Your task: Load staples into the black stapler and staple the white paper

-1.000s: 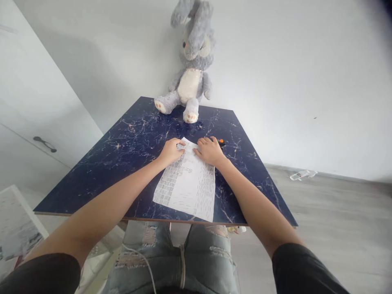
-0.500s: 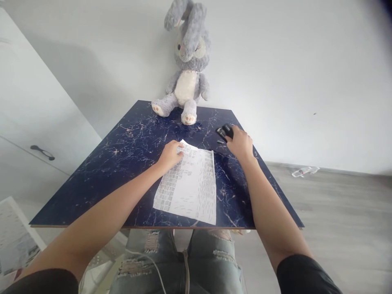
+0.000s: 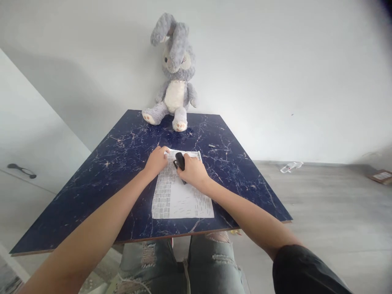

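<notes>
A sheet of paper (image 3: 183, 206) with rows of staple-like marks lies on the dark blue marbled table in front of me. My left hand (image 3: 157, 161) pinches its top left corner between thumb and fingers. Over the upper part of the sheet, my right hand (image 3: 196, 171) is wrapped round a black stapler (image 3: 180, 161). The stapler's front end points away from me and slightly left; my fingers cover much of its body. I cannot tell whether its jaws touch the paper. A small grey strip, perhaps staples (image 3: 211, 145), lies on the table beyond the paper's right corner.
At the table's (image 3: 245, 192) far edge a grey plush rabbit (image 3: 174, 87) sits against the wall. A white cabinet (image 3: 30, 134) stands to the left. On the floor at right lie a clear plastic piece (image 3: 290, 166) and a brown box (image 3: 381, 176).
My right hand has carried the stapler from the table's right side leftward onto the paper. The left hand still holds the paper's top left corner. The view has shifted slightly.
</notes>
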### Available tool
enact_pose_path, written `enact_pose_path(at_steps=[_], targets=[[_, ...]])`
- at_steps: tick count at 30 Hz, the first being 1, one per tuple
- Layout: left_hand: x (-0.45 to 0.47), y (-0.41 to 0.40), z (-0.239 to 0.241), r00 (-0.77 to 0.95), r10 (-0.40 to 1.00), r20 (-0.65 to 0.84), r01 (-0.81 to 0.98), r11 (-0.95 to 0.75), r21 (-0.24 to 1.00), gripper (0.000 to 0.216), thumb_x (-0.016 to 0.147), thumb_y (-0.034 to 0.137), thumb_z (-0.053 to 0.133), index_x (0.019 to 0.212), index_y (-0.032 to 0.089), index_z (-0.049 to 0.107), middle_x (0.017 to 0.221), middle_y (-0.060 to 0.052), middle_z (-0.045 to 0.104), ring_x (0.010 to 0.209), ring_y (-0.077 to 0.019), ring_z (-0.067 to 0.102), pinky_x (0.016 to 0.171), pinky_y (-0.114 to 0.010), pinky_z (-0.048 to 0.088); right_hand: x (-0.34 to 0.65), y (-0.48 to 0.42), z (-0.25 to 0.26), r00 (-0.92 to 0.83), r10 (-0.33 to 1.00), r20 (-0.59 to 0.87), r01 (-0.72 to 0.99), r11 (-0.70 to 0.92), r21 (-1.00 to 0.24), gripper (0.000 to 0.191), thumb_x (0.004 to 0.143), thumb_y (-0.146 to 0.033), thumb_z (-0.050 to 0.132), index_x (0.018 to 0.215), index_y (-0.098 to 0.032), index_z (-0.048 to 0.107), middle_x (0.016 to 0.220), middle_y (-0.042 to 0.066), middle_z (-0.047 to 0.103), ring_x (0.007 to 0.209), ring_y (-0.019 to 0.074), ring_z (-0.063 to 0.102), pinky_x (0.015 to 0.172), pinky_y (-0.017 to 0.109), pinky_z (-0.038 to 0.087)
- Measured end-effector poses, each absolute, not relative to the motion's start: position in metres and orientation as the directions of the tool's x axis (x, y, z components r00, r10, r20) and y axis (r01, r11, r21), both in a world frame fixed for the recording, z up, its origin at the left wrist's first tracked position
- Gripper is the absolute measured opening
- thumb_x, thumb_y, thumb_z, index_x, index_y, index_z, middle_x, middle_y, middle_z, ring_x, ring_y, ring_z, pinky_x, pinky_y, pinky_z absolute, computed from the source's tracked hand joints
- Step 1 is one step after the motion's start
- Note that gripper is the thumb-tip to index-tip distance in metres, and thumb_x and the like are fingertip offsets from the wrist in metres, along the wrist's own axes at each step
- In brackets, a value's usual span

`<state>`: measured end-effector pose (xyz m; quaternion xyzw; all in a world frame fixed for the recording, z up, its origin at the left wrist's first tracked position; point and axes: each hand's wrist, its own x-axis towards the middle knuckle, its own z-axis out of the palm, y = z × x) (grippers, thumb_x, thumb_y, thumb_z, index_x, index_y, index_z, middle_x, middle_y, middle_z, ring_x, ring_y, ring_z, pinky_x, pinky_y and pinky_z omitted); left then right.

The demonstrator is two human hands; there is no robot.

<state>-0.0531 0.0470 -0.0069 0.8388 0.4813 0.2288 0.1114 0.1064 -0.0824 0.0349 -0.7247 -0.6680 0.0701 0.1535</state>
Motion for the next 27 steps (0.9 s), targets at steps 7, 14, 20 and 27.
enact_pose_path(at_steps=[7,14,20,27], targets=[[-0.052,0.049,-0.010,0.491,0.807,0.328,0.688,-0.590,0.423,0.015,0.092,0.025,0.064,0.103,0.021,0.074,0.096,-0.009,0.058,0.100,-0.0275,0.061,0.101,-0.042,0.050,0.131,-0.100,0.033,0.125,0.989,0.075,0.946,-0.096,-0.309,0.028,0.093,-0.034,0.056,0.114,-0.017,0.056,0.098,0.014,0.075,0.080,0.0292,0.072,0.066,0.035,0.049],[-0.047,0.044,-0.007,0.504,0.799,0.327,0.625,-0.599,0.500,0.014,0.095,0.024,0.061,0.099,0.020,0.074,0.098,-0.009,0.058,0.087,-0.0236,0.060,0.098,-0.041,0.052,0.160,-0.125,0.038,0.171,0.984,0.053,0.947,-0.150,-0.284,0.024,0.092,-0.035,0.059,0.110,-0.021,0.054,0.096,0.011,0.074,0.075,0.0279,0.070,0.058,0.031,0.040],[-0.049,0.047,-0.012,0.498,0.804,0.324,0.631,-0.592,0.501,0.012,0.093,0.023,0.063,0.095,0.020,0.075,0.097,-0.008,0.057,0.085,-0.0231,0.060,0.099,-0.042,0.052,0.203,-0.155,0.031,0.269,0.961,0.069,0.922,-0.236,-0.307,0.020,0.089,-0.034,0.063,0.103,-0.023,0.054,0.086,0.008,0.072,0.068,0.0249,0.067,0.054,0.030,0.036],[-0.052,0.059,-0.010,0.469,0.823,0.320,0.603,-0.563,0.566,0.018,0.094,0.024,0.057,0.089,0.021,0.074,0.086,-0.007,0.064,0.087,-0.0240,0.062,0.092,-0.038,0.050,0.271,-0.167,0.032,0.321,0.946,-0.045,0.706,-0.271,-0.654,0.052,0.099,-0.068,0.046,0.117,-0.021,0.060,0.100,0.012,0.074,0.063,0.0224,0.067,0.054,0.034,0.051]])
